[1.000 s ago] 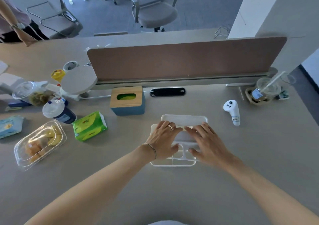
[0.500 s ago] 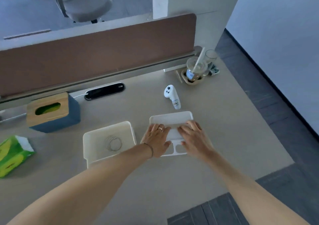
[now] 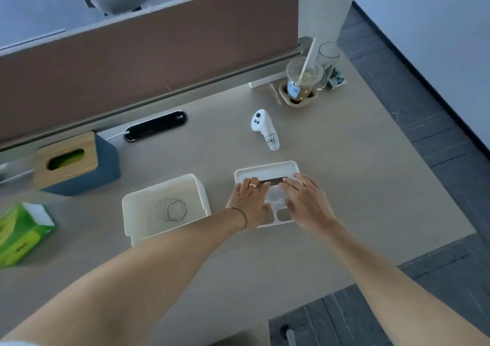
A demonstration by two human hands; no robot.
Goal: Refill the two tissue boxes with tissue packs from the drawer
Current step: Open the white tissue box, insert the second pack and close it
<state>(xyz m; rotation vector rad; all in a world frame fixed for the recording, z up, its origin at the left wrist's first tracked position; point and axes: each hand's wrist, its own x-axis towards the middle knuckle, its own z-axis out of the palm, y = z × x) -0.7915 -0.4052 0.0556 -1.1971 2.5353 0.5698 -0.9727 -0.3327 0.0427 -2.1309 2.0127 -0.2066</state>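
A white tissue box base (image 3: 143, 207) stands open on the desk, with only a coiled wire spring (image 3: 171, 209) inside. Its white lid (image 3: 267, 170) lies flat on the desk just to the right. My left hand (image 3: 249, 202) and my right hand (image 3: 307, 202) both rest on the lid, fingers spread over its dark slot. A blue tissue box with a wooden top (image 3: 77, 162) stands at the left by the divider, green showing in its slot. A green tissue pack (image 3: 21, 234) lies at the far left edge.
A white controller (image 3: 265, 129) lies beyond the lid. A lidded drink cup with a straw (image 3: 302, 80) and a glass (image 3: 327, 56) stand at the back right. A brown divider (image 3: 148, 59) runs along the back. The desk's right edge drops to dark floor (image 3: 437, 138).
Both hands have carried the lid off the white base and to its right, which exposed the spring inside. The view has swung right. Little has moved in the last half second.
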